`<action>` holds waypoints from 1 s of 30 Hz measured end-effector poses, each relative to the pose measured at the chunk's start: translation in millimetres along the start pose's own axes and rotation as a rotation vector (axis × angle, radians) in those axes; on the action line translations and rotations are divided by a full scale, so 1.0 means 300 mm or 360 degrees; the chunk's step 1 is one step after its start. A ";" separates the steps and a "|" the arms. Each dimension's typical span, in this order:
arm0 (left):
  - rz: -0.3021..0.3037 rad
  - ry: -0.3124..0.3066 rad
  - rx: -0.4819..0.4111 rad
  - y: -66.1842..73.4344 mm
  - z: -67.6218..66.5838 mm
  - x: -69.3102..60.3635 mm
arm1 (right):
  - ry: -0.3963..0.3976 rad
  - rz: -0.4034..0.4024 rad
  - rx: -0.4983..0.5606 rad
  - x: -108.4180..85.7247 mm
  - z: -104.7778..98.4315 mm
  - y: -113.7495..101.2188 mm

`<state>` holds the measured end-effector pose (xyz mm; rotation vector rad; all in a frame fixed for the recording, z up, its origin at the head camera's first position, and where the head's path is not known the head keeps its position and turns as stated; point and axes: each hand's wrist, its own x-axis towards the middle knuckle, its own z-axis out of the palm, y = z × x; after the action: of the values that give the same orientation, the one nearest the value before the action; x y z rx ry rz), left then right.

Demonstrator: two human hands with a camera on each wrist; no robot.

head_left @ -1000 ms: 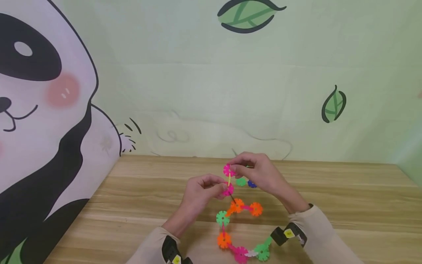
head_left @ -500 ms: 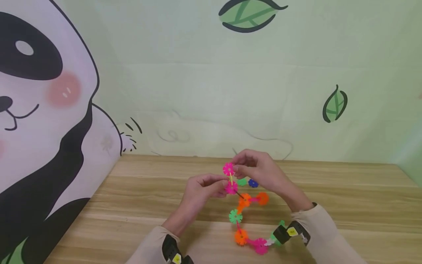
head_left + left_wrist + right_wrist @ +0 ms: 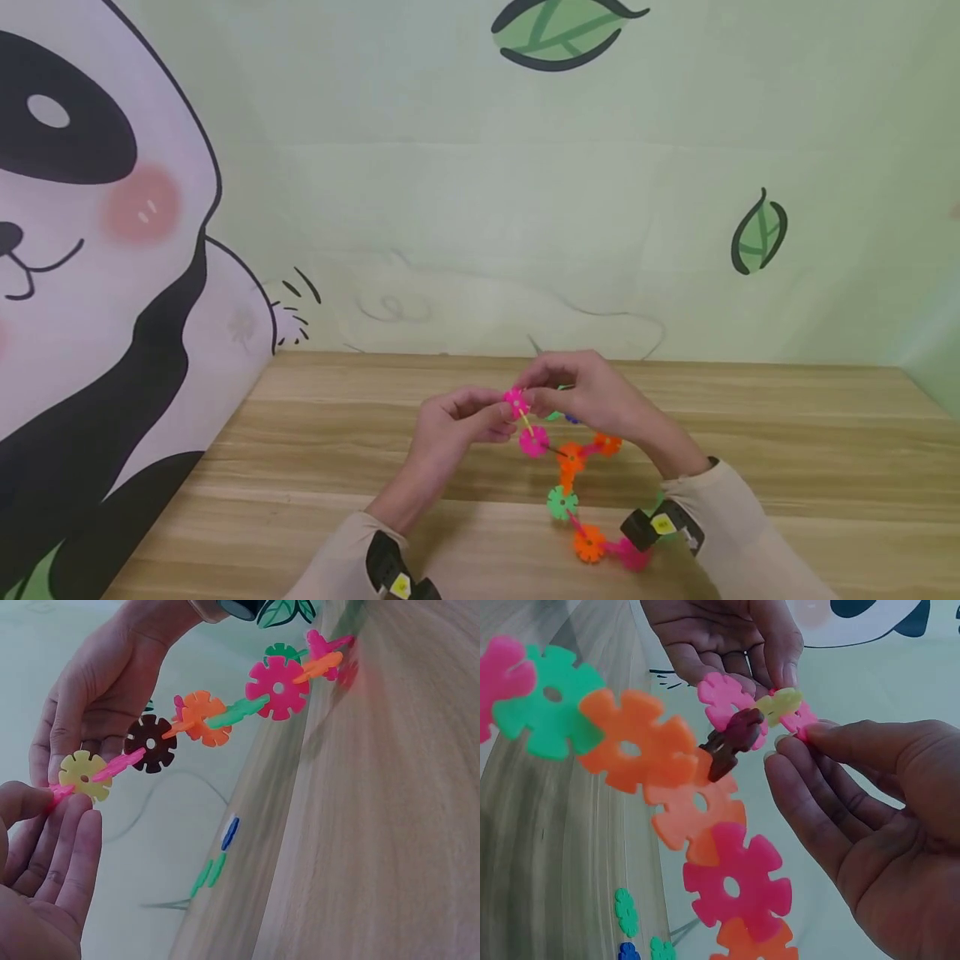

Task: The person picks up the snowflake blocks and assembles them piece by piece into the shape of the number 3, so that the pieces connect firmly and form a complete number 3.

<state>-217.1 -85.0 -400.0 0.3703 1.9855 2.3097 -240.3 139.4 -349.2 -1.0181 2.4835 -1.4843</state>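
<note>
In the head view, my left hand (image 3: 453, 425) and right hand (image 3: 592, 396) meet at the pink snowflake disc (image 3: 516, 403) that ends a chain of slotted plastic discs. Both hands pinch this disc between thumb and fingers. A yellow disc (image 3: 85, 776) joins it to another pink disc (image 3: 726, 701), followed by a dark brown disc (image 3: 151, 743). From there the chain hangs over the table through orange discs (image 3: 637, 742), a green disc (image 3: 562, 502) and more pink and orange ones. A branch ends in an orange disc (image 3: 607, 442). My right wrist covers part of the chain.
Loose green discs (image 3: 626, 912) and a blue disc (image 3: 230, 833) lie on the wooden table (image 3: 360, 467) behind the right hand. A pale green wall (image 3: 420, 192) with a panda picture stands behind the table.
My left fingers have shifted from the second pink disc up to the end one. The right hand rises slightly, then lowers. The hanging chain has swung to the right.
</note>
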 end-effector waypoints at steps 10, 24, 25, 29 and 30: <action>-0.0010 0.0031 -0.0028 0.000 -0.006 0.001 | 0.0143 0.0086 0.0015 -0.004 -0.062 0.012; -0.0031 0.0002 -0.0026 -0.005 -0.013 0.009 | 0.0156 0.0204 -0.0199 0.050 -0.175 0.122; -0.0033 -0.0004 -0.0031 -0.007 -0.015 0.010 | 0.0142 0.0246 -0.0229 0.060 -0.177 0.143; -0.0034 -0.0019 -0.0052 -0.012 -0.016 0.010 | 0.0090 0.0358 -0.0372 0.090 -0.174 0.237; -0.0036 -0.0020 -0.0056 -0.012 -0.015 0.010 | 0.0081 0.0380 -0.0409 0.095 -0.171 0.259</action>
<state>-221.5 -88.3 -403.8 0.3572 1.9306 2.3197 -321.1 186.2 -377.1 -0.6871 2.7684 -1.1604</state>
